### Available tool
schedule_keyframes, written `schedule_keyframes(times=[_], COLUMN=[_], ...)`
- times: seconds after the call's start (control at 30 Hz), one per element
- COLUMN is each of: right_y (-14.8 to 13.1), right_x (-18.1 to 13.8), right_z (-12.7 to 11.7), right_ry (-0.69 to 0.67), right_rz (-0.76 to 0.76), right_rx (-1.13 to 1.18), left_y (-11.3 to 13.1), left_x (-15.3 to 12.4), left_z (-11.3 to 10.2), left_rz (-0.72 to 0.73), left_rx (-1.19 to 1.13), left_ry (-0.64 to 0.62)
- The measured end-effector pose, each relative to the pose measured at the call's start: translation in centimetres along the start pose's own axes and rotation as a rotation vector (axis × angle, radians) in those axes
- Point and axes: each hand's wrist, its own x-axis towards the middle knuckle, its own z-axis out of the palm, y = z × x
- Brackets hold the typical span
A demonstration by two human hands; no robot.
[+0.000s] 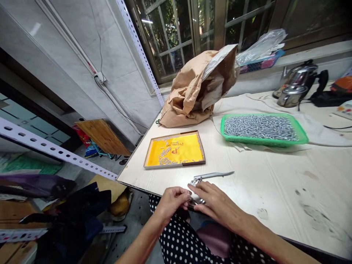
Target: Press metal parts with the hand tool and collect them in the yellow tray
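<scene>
At two o'clock from the narrowly pinched left hand [172,201], the lever-handled metal tool [210,175] is probably rigid and slick, best held by its handle [224,173]; the right hand [218,201] covers it, grip indeterminable.

Near table [275,176] edge: right hand [217,201] spread over near end of grey metal tool [214,175], its long handle pointing right. Left hand [173,201] just left, fingertips bunched at the tool, grip hidden. Beyond: yellow tray [154,152], loose metal pins [165,160] inside. Far right: green basket [301,137] full of pins. Far: crumpled brown paper bag [189,95]. Kettle [302,73] far right.
</scene>
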Motion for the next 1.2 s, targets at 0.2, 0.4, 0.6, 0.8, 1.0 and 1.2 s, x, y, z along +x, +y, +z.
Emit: schedule_keyframes(times=[0.2,0.4,0.6,0.8,1.0,1.2], right_y=[2.5,3.3,3.5,3.7,3.9,4.0], right_x=[-4.6,-6.5,-6.2,-6.2,-6.0,-6.0], right_z=[-0.8,0.3,0.7,0.6,0.5,0.3], right_ry=[0.009,0.038,0.081,0.079,0.084,0.087], right_rz=[0.159,0.196,0.177,0.174,0.188,0.178], right_rx=[-0.182,-0.245,-0.32,-0.321,-0.302,-0.292], left_y=[1.0,0.3,0.6,0.9,1.5,2.2], left_x=[0.8,2.6,3.9,4.6,4.8,5.5], left_z=[-1.5,-0.7,0.1,0.3,0.5,0.3], left_rz=[0.072,0.113,0.055,-0.044,-0.113,-0.158], left_rx=[0.318,0.588,0.789,0.768,0.735,0.792], left_ry=[0.14,0.105,-0.005,-0.106,-0.143,-0.214])
